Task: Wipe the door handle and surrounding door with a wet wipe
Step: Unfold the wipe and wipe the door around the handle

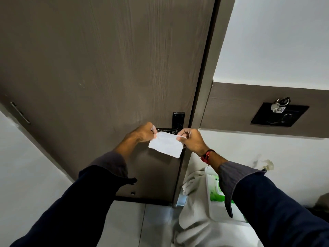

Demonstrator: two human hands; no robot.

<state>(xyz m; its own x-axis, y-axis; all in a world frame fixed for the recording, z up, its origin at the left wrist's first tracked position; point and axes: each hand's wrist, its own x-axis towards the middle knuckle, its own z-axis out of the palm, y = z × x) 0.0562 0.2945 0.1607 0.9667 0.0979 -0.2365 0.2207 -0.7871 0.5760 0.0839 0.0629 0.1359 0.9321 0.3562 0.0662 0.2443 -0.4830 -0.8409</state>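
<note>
A white wet wipe [166,146] hangs spread between my two hands in front of the brown wooden door [106,68]. My left hand [145,132] pinches its upper left corner. My right hand [191,141] pinches its upper right edge. Just behind the wipe and my hands is the black door handle [166,130], partly hidden, with its black lock plate [178,119] above it near the door's right edge. The wipe is apart from the door surface as far as I can tell.
A green and white wet-wipe pack [214,188] lies on a white cloth-covered surface [192,220] at lower right. A black wall panel with keys [279,113] is mounted to the right of the door frame [204,86]. Another metal handle [19,112] shows at far left.
</note>
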